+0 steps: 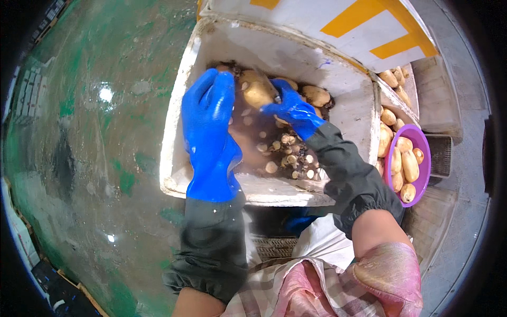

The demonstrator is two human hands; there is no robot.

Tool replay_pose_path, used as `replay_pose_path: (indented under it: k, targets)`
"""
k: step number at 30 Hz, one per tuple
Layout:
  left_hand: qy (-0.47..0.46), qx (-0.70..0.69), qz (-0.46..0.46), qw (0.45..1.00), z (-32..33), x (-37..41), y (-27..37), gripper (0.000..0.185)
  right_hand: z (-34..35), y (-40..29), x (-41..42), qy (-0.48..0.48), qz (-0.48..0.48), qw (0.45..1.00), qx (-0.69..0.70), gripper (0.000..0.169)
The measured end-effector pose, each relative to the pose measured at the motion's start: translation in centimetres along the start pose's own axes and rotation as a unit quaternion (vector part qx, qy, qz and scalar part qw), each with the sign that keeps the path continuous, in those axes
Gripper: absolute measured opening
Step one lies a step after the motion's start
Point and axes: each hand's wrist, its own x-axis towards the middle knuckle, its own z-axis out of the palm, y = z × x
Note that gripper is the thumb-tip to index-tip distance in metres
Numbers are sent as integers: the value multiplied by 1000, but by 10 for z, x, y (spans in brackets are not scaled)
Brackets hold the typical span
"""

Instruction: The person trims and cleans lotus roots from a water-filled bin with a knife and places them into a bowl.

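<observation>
My left hand [210, 105], in a long blue rubber glove, is over the left side of a white foam box [176, 130]. Its fingers are bent, and their grip is hidden from above. Just right of it is a large pale lotus root section [257, 93], blurred. My right hand [291, 105], gloved in the same blue, is curled at the root's right side around a small metal tool [278, 99], mostly covered by the fingers. Murky brown water [251, 144] fills the box bottom, with cut root ends [291, 158] floating at its near side.
More lotus roots [317, 96] lie along the box's far right. Outside, a purple basin [425, 158] holds several roots beside another box of roots [384, 138]. A foam panel with orange tape [352, 23] stands behind. Wet green-grey floor [107, 158] extends left.
</observation>
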Motion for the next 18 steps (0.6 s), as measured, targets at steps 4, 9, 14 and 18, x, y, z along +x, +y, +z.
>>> replay_pose_path:
  k: [4, 9, 14, 18]
  targets:
    - [-66, 69, 91, 991, 12, -7, -41, 84, -46, -45, -61, 49, -13, 983, 174, 84]
    - [-232, 193, 147, 942, 63, -35, -71, 89, -50, -10, -124, 107, -25, 957, 270, 80]
    - [-256, 311, 231, 886, 64, -40, -78, 85, -56, -56, -170, 110, 0, 954, 278, 76]
    - [-230, 269, 228, 907, 81, -52, -82, 83, -93, -54, -207, 151, -6, 962, 227, 62]
